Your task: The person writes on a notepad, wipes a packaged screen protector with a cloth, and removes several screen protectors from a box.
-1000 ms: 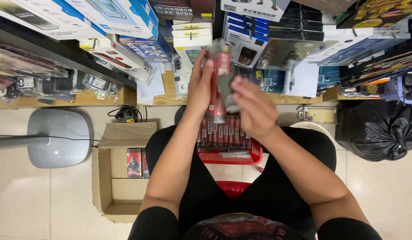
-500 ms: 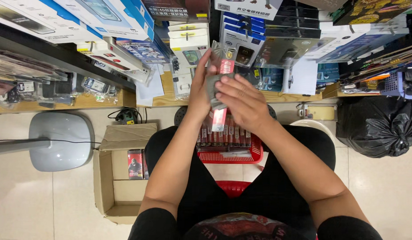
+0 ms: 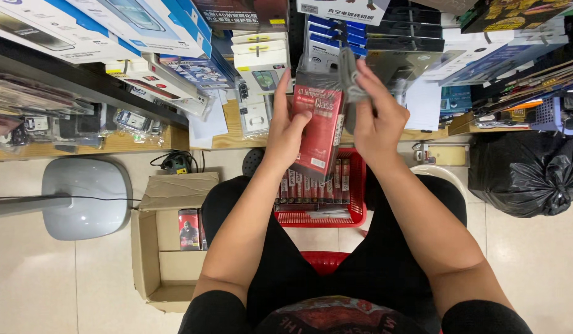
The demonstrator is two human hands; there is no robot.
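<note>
I've got my left hand (image 3: 285, 133) gripping the flat red cardboard packet (image 3: 319, 127) at its nine o'clock edge, my right hand (image 3: 376, 120) pinching a grey plastic sleeve (image 3: 348, 77) at its one o'clock corner, all above the red plastic basket (image 3: 356, 204) of matching packets.
</note>
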